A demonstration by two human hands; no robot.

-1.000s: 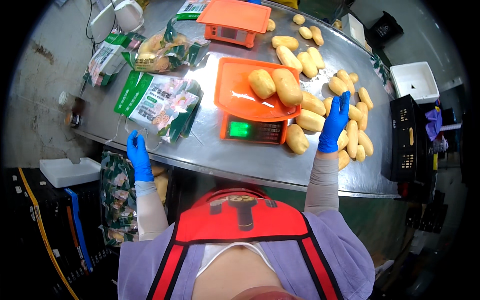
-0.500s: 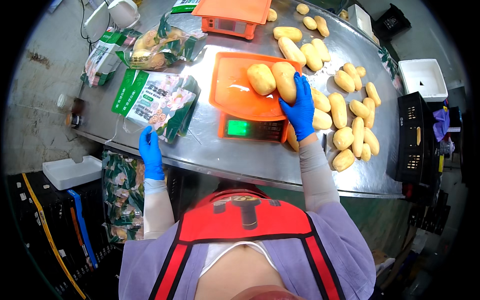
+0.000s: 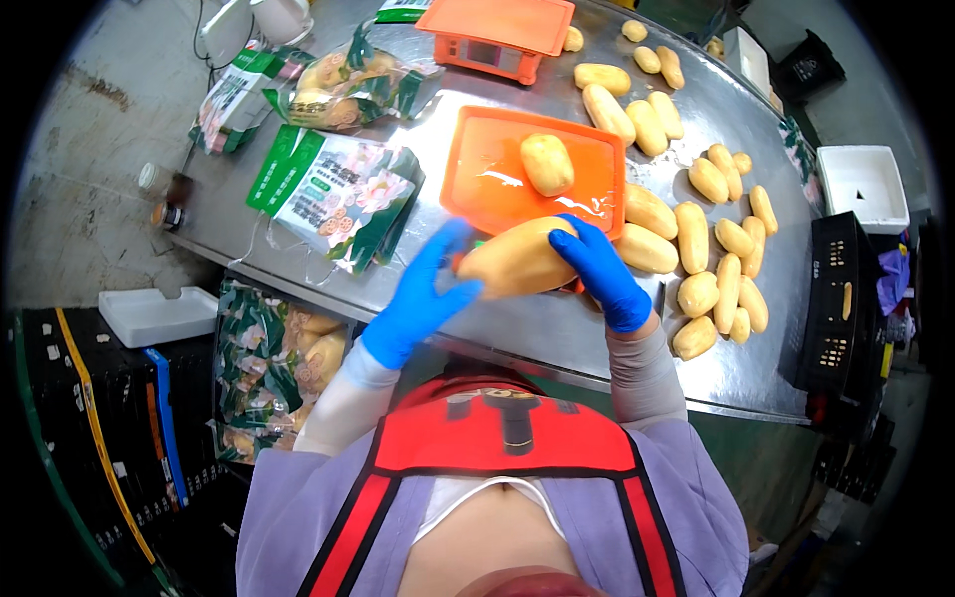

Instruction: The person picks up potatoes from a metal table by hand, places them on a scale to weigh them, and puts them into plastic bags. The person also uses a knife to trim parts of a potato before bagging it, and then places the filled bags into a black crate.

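Observation:
A large, pale yellow lotus root section is held above the table's near side by my right hand, gloved in blue and wrapped round its right end. My left hand, in a matching glove, has its fingers and thumb spread at the root's left end; motion blurs the fingertips, so contact is unclear. Just beyond, one shorter lotus root lies on the orange tray of a scale. The held root and my right hand cover most of the scale's display. Left of the tray lies a green-and-white printed bag.
Several loose lotus roots are scattered across the metal table's right side. A second orange scale stands at the back. Filled bags occupy the far left, with more bags below the front edge. A black crate stands at right.
My right hand has lifted one lotus root off the scale tray and brought it toward me. My left hand has moved from beside the printed bag to the root's left end.

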